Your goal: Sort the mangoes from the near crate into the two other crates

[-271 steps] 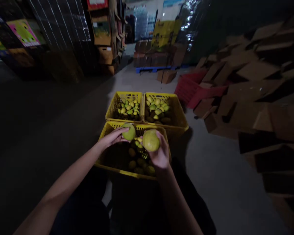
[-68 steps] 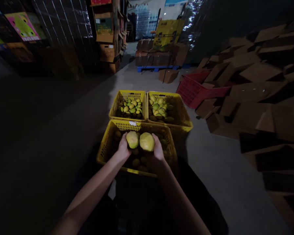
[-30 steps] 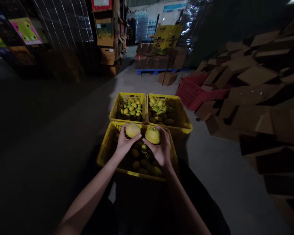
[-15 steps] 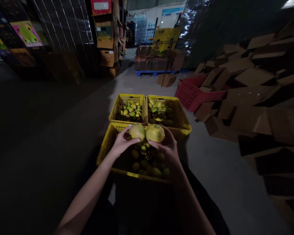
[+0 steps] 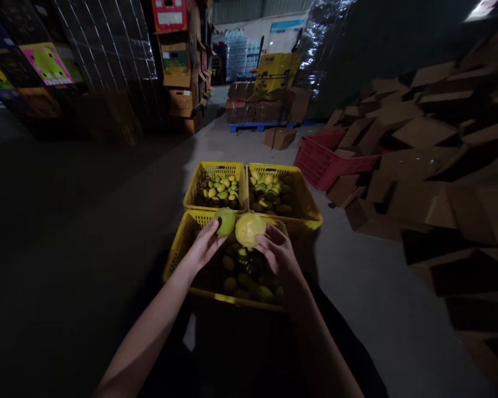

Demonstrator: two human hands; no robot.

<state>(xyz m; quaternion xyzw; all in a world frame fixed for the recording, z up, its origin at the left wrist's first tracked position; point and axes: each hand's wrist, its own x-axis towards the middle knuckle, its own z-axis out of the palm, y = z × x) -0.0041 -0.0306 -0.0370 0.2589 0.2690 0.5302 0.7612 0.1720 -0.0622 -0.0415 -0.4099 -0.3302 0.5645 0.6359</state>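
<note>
- Over the near crate (image 5: 177, 249), which is yellow, the left hand (image 5: 206, 243) is closed around a green fruit (image 5: 228, 222). It grips the left side, maybe so the fruit will not slip.
- Just beside it, the right hand (image 5: 276, 249) has its fingers on the right side of a yellow fruit (image 5: 250, 230). Most of the skin shows, so it seems easy to look at.
- The hands are apart, with both fruits between them, so close that I cannot tell if the fruits touch.
- On the green fruit is a dark patch. It could be a mark or a shadow.
- Down in the near crate lie more fruits (image 5: 229, 284), many in the dark.
- Right behind are the back left crate (image 5: 194, 185) and the back right crate (image 5: 304, 200), both with fruit inside. All three stand close on the floor (image 5: 348, 276), likely to be easy to reach.
- Off to the right, a red crate (image 5: 321, 163) sits by a heap of cardboard (image 5: 415, 171).
</note>
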